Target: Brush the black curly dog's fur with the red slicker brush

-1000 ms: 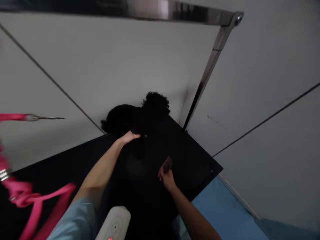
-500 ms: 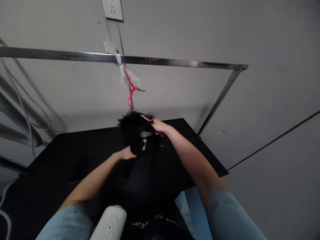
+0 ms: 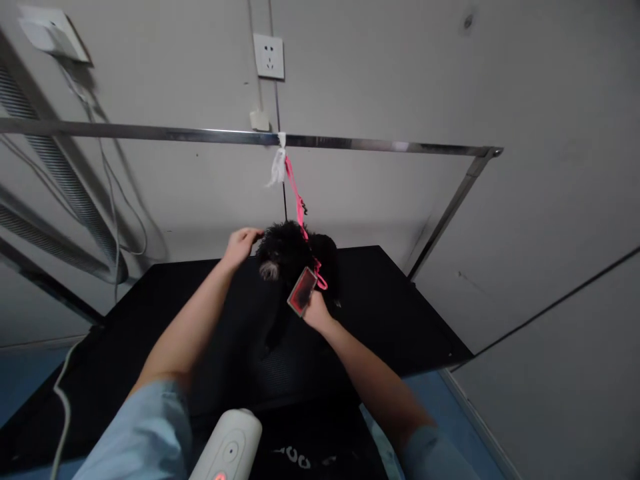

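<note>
A small black curly-haired dog [image 3: 285, 248] with a greyish muzzle is on the black table [image 3: 400, 313], its head turned to the left. My right hand [image 3: 317, 311] grips a slicker brush [image 3: 303, 291], whose reddish, metal-edged head lies against the dog's front. At the left side of the dog's head, my left hand [image 3: 243, 244] has its fingers stretched towards the fur, with the tips at the hair. A pink leash [image 3: 295, 187] runs down from the bar to the dog's neck. The dog's legs blend into the dark table top.
A metal bar [image 3: 210, 136] spans above the table, with a white cloth strip [image 3: 279, 163] tied on it. Grey ribbed hoses [image 3: 75, 187] and cables hang at the left by the wall. A white handheld device [image 3: 229, 443] is close in front of me.
My left hand has gone from below the dog up beside its head. The brush has moved down from the head to the dog's front. The dog's head has turned, and the view has shifted.
</note>
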Action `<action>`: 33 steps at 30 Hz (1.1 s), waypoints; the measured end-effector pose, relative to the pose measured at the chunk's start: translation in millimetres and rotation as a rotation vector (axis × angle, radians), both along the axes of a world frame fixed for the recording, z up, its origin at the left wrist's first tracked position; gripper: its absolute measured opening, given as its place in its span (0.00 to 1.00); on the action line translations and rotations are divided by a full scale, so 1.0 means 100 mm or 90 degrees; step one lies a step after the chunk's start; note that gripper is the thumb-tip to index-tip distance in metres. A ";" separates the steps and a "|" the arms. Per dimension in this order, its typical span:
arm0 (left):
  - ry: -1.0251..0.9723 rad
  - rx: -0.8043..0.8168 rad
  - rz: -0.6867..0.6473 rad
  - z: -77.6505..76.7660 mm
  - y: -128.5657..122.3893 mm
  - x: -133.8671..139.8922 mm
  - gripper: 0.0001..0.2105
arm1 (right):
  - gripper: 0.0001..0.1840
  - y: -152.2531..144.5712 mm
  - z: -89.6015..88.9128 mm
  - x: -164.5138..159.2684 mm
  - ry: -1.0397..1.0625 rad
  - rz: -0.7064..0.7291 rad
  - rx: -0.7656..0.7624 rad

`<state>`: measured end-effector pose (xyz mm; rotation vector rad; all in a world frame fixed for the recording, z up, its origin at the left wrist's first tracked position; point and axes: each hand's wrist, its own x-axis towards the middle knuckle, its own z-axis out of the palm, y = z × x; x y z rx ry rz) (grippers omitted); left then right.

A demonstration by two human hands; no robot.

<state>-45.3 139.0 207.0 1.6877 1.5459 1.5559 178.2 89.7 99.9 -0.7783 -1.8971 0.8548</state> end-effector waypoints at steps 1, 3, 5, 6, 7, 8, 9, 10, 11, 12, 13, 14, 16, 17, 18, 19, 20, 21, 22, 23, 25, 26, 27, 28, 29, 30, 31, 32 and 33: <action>0.013 0.012 -0.037 0.21 -0.02 0.05 0.17 | 0.06 -0.08 -0.09 -0.01 -0.035 -0.009 0.008; 0.149 -0.052 -0.180 0.49 -0.10 0.25 0.17 | 0.06 -0.21 -0.25 -0.02 -0.102 -0.012 0.034; 0.281 -0.146 -0.333 0.59 -0.21 0.48 0.16 | 0.05 -0.32 -0.36 -0.03 -0.169 -0.008 0.056; 0.316 -0.192 -0.374 0.58 -0.27 0.57 0.15 | 0.06 -0.37 -0.40 -0.02 -0.202 -0.006 0.064; 0.346 -0.217 -0.395 0.55 -0.33 0.63 0.15 | 0.06 -0.42 -0.43 -0.01 -0.234 -0.005 0.071; 0.363 -0.229 -0.404 0.51 -0.39 0.67 0.14 | 0.06 -0.48 -0.46 0.00 -0.266 -0.003 0.077; 0.367 -0.228 -0.398 0.47 -0.47 0.68 0.13 | 0.07 -0.54 -0.47 0.01 -0.295 -0.002 0.081; 0.363 -0.221 -0.386 0.42 -0.55 0.66 0.13 | 0.07 -0.60 -0.49 0.03 -0.323 -0.002 0.084; 0.354 -0.216 -0.372 0.39 -0.64 0.63 0.13 | 0.08 -0.66 -0.49 0.04 -0.347 -0.001 0.086; 0.344 -0.218 -0.353 0.36 -0.75 0.59 0.13 | 0.09 -0.73 -0.50 0.05 -0.369 -0.001 0.088; 0.337 -0.223 -0.334 0.33 -0.86 0.55 0.15 | 0.10 -0.79 -0.50 0.05 -0.387 0.001 0.089; 0.336 -0.230 -0.311 0.31 -0.97 0.50 0.17 | 0.11 -0.86 -0.50 0.05 -0.401 0.004 0.089; 0.332 -0.229 -0.273 0.27 -1.19 0.42 0.21 | 0.12 -1.00 -0.48 0.04 -0.432 0.018 0.095; 0.326 -0.226 -0.263 0.23 -1.30 0.38 0.22 | 0.13 -1.06 -0.46 0.03 -0.453 0.029 0.101; 0.317 -0.224 -0.258 0.20 -1.39 0.34 0.23 | 0.13 -1.12 -0.45 0.02 -0.475 0.041 0.108; 0.304 -0.223 -0.256 0.15 -1.48 0.31 0.26 | 0.13 -1.17 -0.44 0.01 -0.495 0.053 0.116; 0.283 -0.224 -0.250 0.08 -1.57 0.28 0.29 | 0.14 -1.22 -0.43 0.00 -0.511 0.063 0.123; 0.253 -0.227 -0.239 0.01 -1.64 0.26 0.34 | 0.14 -1.26 -0.43 0.00 -0.521 0.071 0.130; 0.215 -0.235 -0.222 -0.08 -1.71 0.25 0.39 | 0.14 -1.29 -0.43 -0.01 -0.523 0.080 0.136; 0.169 -0.247 -0.200 -0.17 -1.78 0.24 0.44 | 0.14 -1.33 -0.45 0.00 -0.524 0.089 0.142; 0.073 -0.296 -0.167 -0.37 -1.89 0.27 0.47 | 0.14 -1.38 -0.48 0.01 -0.528 0.101 0.141; 0.029 -0.323 -0.161 -0.46 -1.94 0.30 0.46 | 0.14 -1.40 -0.50 0.01 -0.531 0.103 0.134; -0.017 -0.354 -0.158 -0.55 -1.98 0.33 0.43 | 0.14 -1.41 -0.52 0.02 -0.533 0.101 0.122; -0.056 -0.386 -0.165 -0.62 -2.02 0.37 0.39 | 0.14 -1.43 -0.53 0.03 -0.534 0.096 0.108; -0.087 -0.415 -0.176 -0.68 -2.04 0.40 0.34 | 0.14 -1.43 -0.54 0.04 -0.535 0.090 0.098; -0.112 -0.437 -0.187 -0.74 -2.06 0.42 0.30 | 0.14 -1.44 -0.55 0.06 -0.532 0.084 0.088; -0.128 -0.451 -0.196 -0.80 -2.07 0.42 0.25 | 0.14 -1.45 -0.56 0.09 -0.522 0.079 0.073; -0.138 -0.456 -0.198 -0.85 -2.07 0.42 0.21 | 0.14 -1.46 -0.58 0.13 -0.502 0.071 0.048; -0.144 -0.452 -0.190 -0.91 -2.07 0.40 0.19 | 0.14 -1.49 -0.61 0.18 -0.471 0.060 0.007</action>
